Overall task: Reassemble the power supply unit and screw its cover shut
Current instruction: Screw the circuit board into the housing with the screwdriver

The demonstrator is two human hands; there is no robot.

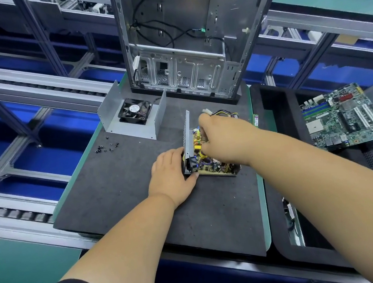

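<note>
From the head view, the left hand (171, 171) sits against the near left corner of the PSU base (187, 150), its fingers (178, 153) curled round the upright metal wall and the thumb pressed along the bottom edge. It looks like a bracing hold, there to stop the open unit sliding on the foam mat (121, 189) while the other hand works inside.

The right hand (222, 137) reaches in from the right, over the circuit board (214, 169). Its fingers are bent down among the yellow and copper parts just right of the wall, but whether they pinch a wire or only press on something I cannot tell; the back of the hand hides the tips. Just beyond those fingers the cable bundle (223, 113) with its white plug trails away from the board, probably kept out there so it does not get trapped.

Well beyond the left fingers stands the cover (129, 124), open side up, with the fan (135, 111) lying in it, set aside and ready. Left of those fingers, apart from them, the screws (107, 148) lie in a loose cluster on the mat, within reach for closing up. So the unit is open and the cover not yet fitted.

Farther back on the tabletop stands an empty PC case (182, 38). Off beyond the right forearm a motherboard (344, 115) rests in a black tray (277, 104).
</note>
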